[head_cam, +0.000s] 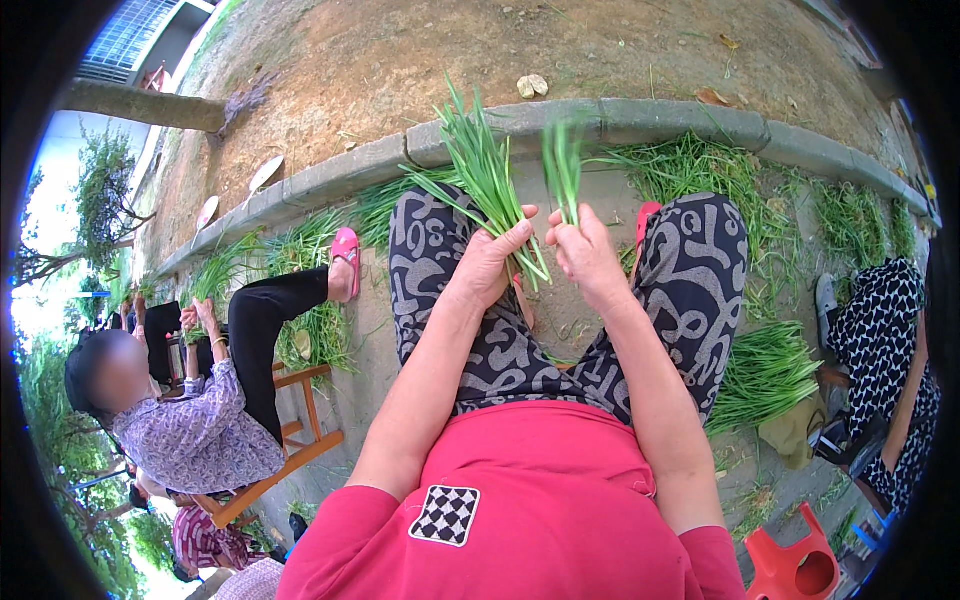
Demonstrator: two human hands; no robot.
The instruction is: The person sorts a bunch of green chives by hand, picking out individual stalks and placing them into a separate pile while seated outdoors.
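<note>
A bunch of long green leafy stalks [480, 161], likely Chinese chives, is gripped near its pale cut ends by my left hand [487, 259]. The leaves fan up and to the left over my knee. A smaller bunch of the same greens [562, 161] stands upright in my right hand [589, 251], its tips blurred. Both hands are close together above the gap between my knees, with the two bunches apart. On the pavement by my right thigh lies a neatly aligned pile of greens [769, 375].
Loose greens [690, 169] lie along a concrete kerb [660, 124], with bare soil [420, 52] beyond. At left a person [195, 427] on a wooden chair [311, 442] holds greens. At right sits another person in a heart-patterned garment [874, 330]. A red plastic stool [795, 559] stands lower right.
</note>
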